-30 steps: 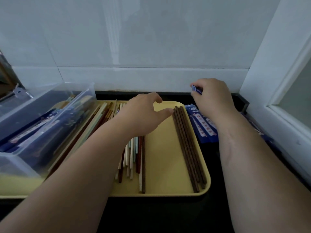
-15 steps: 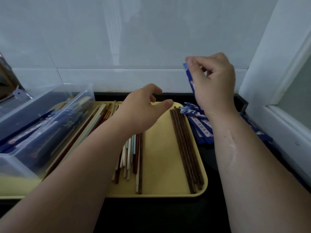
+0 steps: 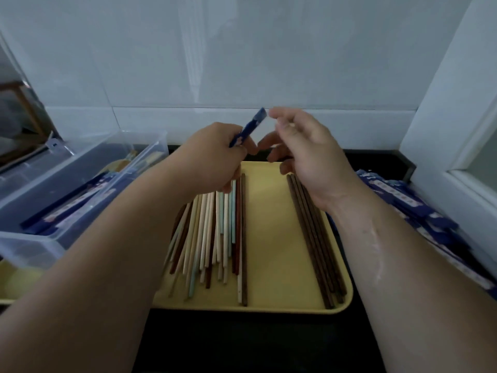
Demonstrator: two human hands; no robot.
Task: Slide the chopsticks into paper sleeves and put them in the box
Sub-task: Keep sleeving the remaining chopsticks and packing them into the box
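**Blue sleeve held up between both hands above the tray**

The left hand (image 3: 212, 154) grips a blue printed paper sleeve (image 3: 250, 127) by its lower part, fingers curled round it. The sleeve slants up and to the right. The right hand (image 3: 309, 152) has loosely curled fingers, and its thumb and forefinger are just beside the sleeve's top end. Whether they pinch that end cannot be told.

Both hands are above the far edge of a yellow plastic tray (image 3: 271, 238) on a black counter (image 3: 255, 343). A fanned pile of cream, pale green and reddish chopsticks (image 3: 212, 232) lies under the left hand, and a bundle of dark brown wooden chopsticks (image 3: 312, 232) lies under the right wrist. A clear plastic box (image 3: 27, 246) at the left holds sleeved chopsticks (image 3: 72, 205). Loose blue sleeves (image 3: 419, 208) are heaped right of the tray.
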